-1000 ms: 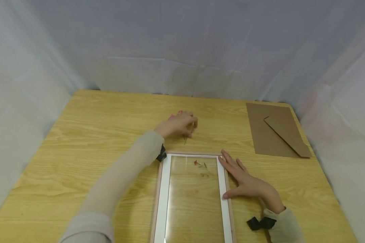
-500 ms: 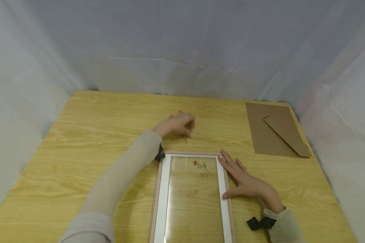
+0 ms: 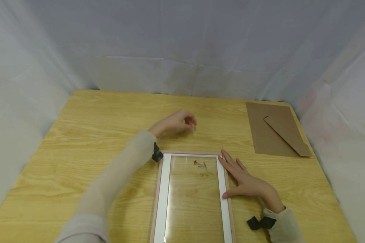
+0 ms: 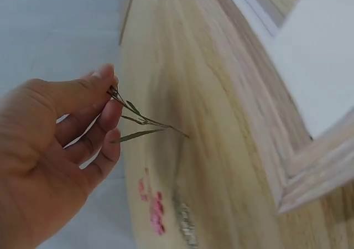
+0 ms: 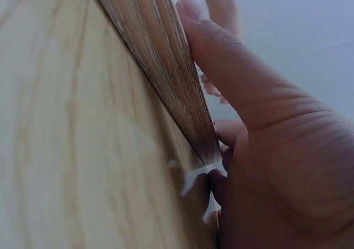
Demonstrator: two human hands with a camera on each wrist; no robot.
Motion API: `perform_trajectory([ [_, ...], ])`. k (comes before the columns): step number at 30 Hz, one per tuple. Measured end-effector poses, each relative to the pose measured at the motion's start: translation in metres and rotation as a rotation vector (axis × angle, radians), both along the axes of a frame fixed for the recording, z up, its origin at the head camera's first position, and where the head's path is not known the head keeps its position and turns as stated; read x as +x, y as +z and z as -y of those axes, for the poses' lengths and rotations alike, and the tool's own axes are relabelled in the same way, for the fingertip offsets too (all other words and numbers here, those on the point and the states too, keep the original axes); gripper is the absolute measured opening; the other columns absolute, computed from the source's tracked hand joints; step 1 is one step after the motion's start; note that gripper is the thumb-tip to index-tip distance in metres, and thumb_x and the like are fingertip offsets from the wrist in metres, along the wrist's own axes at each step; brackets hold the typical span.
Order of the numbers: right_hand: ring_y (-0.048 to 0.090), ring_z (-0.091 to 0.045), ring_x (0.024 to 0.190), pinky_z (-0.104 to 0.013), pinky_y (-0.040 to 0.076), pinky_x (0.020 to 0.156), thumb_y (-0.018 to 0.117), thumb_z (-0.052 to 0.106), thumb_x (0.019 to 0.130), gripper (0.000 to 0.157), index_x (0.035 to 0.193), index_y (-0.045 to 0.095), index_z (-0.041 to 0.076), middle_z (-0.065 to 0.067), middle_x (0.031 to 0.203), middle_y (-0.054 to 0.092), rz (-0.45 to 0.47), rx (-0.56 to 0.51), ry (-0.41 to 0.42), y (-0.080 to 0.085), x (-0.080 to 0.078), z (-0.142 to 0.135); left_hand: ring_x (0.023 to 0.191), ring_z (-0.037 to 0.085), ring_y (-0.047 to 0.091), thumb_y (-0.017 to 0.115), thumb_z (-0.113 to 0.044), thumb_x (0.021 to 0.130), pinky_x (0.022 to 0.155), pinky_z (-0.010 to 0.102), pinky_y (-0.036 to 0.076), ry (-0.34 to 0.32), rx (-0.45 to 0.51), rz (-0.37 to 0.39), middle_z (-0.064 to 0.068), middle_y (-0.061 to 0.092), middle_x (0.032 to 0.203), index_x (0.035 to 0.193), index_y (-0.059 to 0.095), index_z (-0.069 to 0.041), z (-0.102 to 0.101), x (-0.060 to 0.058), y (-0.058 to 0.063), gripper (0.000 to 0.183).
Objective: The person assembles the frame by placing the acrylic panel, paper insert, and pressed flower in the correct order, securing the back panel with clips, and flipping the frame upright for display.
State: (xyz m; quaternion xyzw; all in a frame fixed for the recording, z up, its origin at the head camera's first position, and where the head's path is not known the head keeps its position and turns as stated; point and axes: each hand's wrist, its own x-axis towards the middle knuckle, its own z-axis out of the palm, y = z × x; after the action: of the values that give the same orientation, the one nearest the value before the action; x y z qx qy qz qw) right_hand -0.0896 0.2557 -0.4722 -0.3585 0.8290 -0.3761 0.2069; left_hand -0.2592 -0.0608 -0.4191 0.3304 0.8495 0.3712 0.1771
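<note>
On my wrist feed the left hand (image 3: 174, 122) pinches one leafy stem (image 4: 150, 121) between thumb and fingertips, above the far half of the table (image 3: 79, 135); its long axis slants away from the fingertips, thin tip toward the frame (image 3: 163, 189). I can't make out its other end. The right hand (image 3: 246, 182) lies spread, fingers straight, on the frame's right edge. I count one red flower (image 3: 195, 162) near the frame's far end; the near end is cut off.
</note>
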Motion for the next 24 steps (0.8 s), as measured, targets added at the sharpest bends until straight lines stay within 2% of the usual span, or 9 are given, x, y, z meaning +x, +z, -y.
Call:
perform_trajectory([
  [3, -0.014, -0.031, 0.15, -0.062, -0.013, 0.114, 0.083, 0.04, 0.079, 0.12, 0.16, 0.0, 0.011, -0.009, 0.164, -0.02, 0.001, 0.004, -0.005, 0.0, 0.0, -0.001, 0.087, 0.017, 0.064, 0.066, -0.001, 0.094, 0.079, 0.03, 0.054, -0.013, 0.034, -0.029, 0.004, 0.07, 0.092, 0.11, 0.071, 0.002, 0.0, 0.005, 0.009, 0.017],
  [6, -0.013, -0.032, 0.15, -0.062, -0.013, 0.114, 0.084, 0.04, 0.078, 0.12, 0.16, 0.001, 0.011, -0.01, 0.164, -0.02, -0.004, 0.006, -0.006, -0.001, -0.001, -0.001, 0.087, 0.015, 0.064, 0.07, -0.008, 0.093, 0.08, 0.03, 0.054, -0.003, 0.075, -0.03, 0.0, 0.071, 0.093, 0.104, 0.074, -0.002, 0.0, 0.015, 0.018, 0.014],
  [9, -0.013, -0.033, 0.15, -0.062, -0.013, 0.114, 0.084, 0.041, 0.078, 0.12, 0.16, 0.001, 0.011, -0.01, 0.164, -0.02, -0.013, 0.011, -0.006, -0.001, -0.002, -0.001, 0.085, 0.014, 0.066, 0.073, -0.012, 0.091, 0.078, 0.031, 0.056, 0.013, 0.15, 0.003, -0.002, 0.073, 0.092, 0.097, 0.077, -0.007, -0.001, 0.031, 0.027, 0.009],
  [14, -0.012, -0.034, 0.15, -0.062, -0.013, 0.114, 0.083, 0.042, 0.078, 0.12, 0.16, 0.001, 0.011, -0.012, 0.164, -0.019, -0.024, 0.01, -0.007, -0.002, -0.003, -0.002, 0.081, 0.019, 0.068, 0.075, -0.008, 0.089, 0.074, 0.033, 0.057, 0.033, 0.3, 0.112, 0.002, 0.073, 0.087, 0.094, 0.076, -0.007, -0.003, 0.062, 0.034, 0.005],
  [17, -0.012, -0.034, 0.15, -0.061, -0.013, 0.114, 0.083, 0.042, 0.078, 0.12, 0.16, 0.002, 0.01, -0.013, 0.164, -0.019, -0.026, 0.004, -0.005, -0.003, -0.003, -0.002, 0.082, 0.021, 0.068, 0.076, -0.008, 0.088, 0.074, 0.036, 0.058, 0.089, 0.347, 0.204, 0.004, 0.073, 0.09, 0.097, 0.076, -0.005, -0.003, 0.081, 0.032, 0.009],
  [21, -0.012, -0.036, 0.149, -0.059, -0.014, 0.114, 0.083, 0.042, 0.078, 0.12, 0.16, 0.002, 0.008, -0.015, 0.163, -0.019, -0.025, -0.001, -0.005, -0.003, -0.004, -0.002, 0.086, 0.023, 0.069, 0.076, -0.01, 0.088, 0.081, 0.044, 0.058, 0.211, 0.392, 0.357, 0.006, 0.073, 0.096, 0.104, 0.074, -0.004, 0.0, 0.106, 0.025, 0.017],
  [24, -0.012, -0.036, 0.149, -0.059, -0.014, 0.114, 0.083, 0.041, 0.079, 0.119, 0.16, 0.002, 0.008, -0.015, 0.163, -0.019, -0.023, -0.002, -0.006, -0.002, -0.005, -0.003, 0.084, 0.023, 0.068, 0.074, -0.008, 0.089, 0.084, 0.05, 0.056, 0.293, 0.417, 0.424, 0.009, 0.072, 0.096, 0.108, 0.072, -0.001, 0.003, 0.123, 0.018, 0.02],
])
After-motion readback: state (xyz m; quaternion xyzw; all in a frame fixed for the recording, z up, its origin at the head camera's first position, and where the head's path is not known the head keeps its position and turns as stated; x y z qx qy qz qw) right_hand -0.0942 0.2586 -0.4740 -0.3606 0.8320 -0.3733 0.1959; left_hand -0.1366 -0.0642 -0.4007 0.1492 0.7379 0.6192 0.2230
